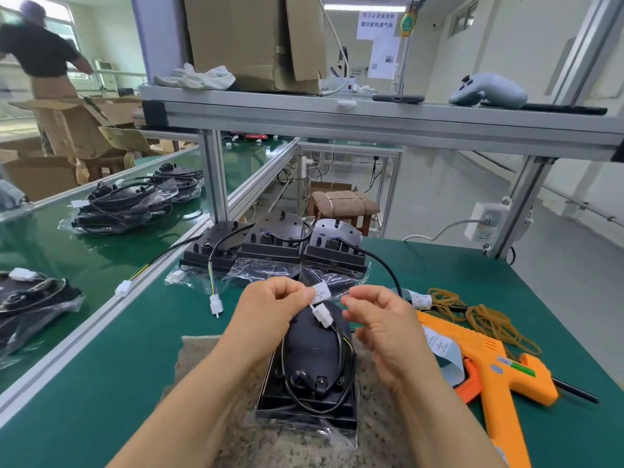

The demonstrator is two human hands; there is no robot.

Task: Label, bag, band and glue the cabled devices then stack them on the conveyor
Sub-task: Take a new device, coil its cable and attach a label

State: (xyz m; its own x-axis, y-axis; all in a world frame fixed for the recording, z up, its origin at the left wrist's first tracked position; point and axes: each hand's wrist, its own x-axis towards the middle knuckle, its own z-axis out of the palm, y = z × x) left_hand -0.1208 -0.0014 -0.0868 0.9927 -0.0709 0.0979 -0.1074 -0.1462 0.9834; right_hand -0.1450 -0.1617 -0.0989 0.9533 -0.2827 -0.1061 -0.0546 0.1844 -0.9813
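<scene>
Green matting covers the surface [439, 265]. On a speckled pad [194, 349] at its near middle lies one black device [317, 352]. Its long axis runs from 6 to 12 o'clock, rounded end toward 12 and socket end toward 6, with its base in a clear bag. One cable loops over its back and ends in one white plug [323, 315] at the 12 o'clock end. Just above the plug, the left hand [270, 309] pinches one white label [320, 292] between thumb and forefinger. The right hand [381, 322], fingers curled, pinches the label's clear tail. At 12 o'clock three more devices [273, 251] stand in a row. Rubber bands [483, 319] lie at 2 o'clock and one orange glue gun [489, 363] at 4 o'clock. At 10 o'clock the conveyor [50, 244] carries three bagged piles [125, 204].
</scene>
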